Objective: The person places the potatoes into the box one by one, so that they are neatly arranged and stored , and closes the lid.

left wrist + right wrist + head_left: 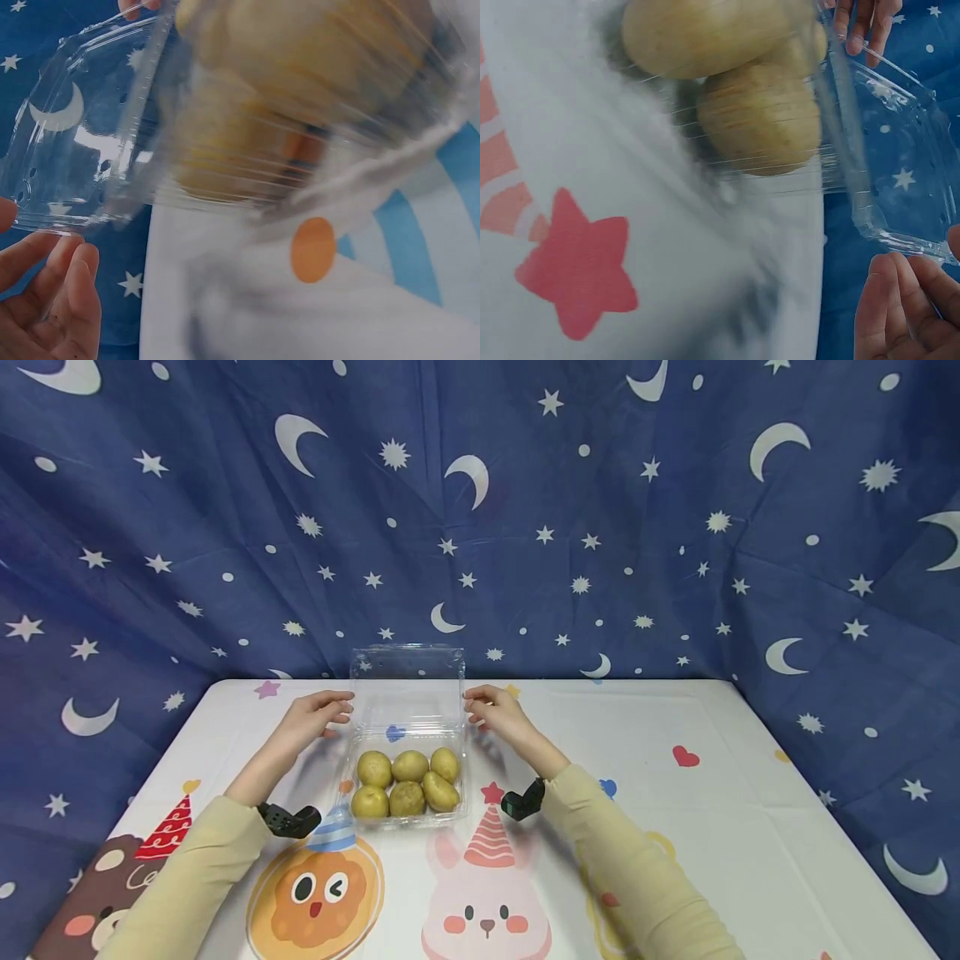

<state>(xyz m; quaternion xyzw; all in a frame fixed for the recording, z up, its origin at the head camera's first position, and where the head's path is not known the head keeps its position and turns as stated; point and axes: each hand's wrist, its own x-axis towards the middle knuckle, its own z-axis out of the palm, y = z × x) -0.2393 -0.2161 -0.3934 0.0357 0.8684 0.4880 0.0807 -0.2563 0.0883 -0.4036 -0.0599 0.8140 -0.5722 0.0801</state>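
Note:
A clear plastic clamshell box [348, 814] sits on the table with several yellow-brown potatoes [410, 766] in its base. Its hinged lid [408, 689] stands raised at the back. On the lid's left edge, my left hand [311, 717] pinches the rim between thumb and fingertips. Opposite it, my right hand [506, 720] holds the right edge the same way. Close up in the left wrist view, the fingers [64, 270] lie against the lid's rim. The right wrist view shows the right fingertips [889, 274] at the lid's corner.
A white tablecloth [637, 760] with cartoon prints covers the table. Behind it and at both sides hangs a blue curtain [525, 585] with moons and stars. Dark wrist cameras are strapped on both wrists, below the beige sleeves [195, 860].

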